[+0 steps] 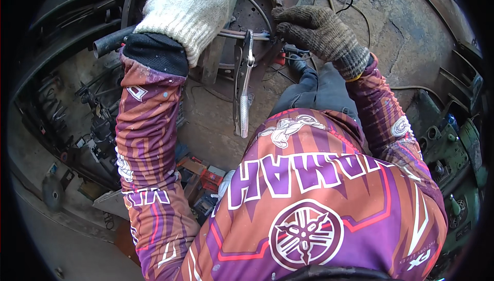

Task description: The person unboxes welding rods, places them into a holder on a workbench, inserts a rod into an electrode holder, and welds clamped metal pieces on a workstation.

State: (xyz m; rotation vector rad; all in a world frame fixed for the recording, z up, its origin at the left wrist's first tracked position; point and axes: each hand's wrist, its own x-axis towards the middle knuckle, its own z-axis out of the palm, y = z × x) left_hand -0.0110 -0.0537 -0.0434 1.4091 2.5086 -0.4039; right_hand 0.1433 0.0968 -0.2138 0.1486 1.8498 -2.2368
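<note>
Gloved hands (pixel 191 8) (pixel 323 34) near pliers (pixel 245 85); shirt (pixel 329 198) lettered (round emblem (pixel 305 234)).

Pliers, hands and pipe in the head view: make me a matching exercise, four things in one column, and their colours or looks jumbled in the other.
Column one:
1. left hand
2. right hand
3. pliers
4. pipe

Column two:
A. gloved in brownish grey
B. dark grey, with a round open end toward the picture's left
C. gloved in white
D. silver, with long handles pointing toward the picture's bottom

Right pairs: 1-C, 2-A, 3-D, 4-B.
</note>
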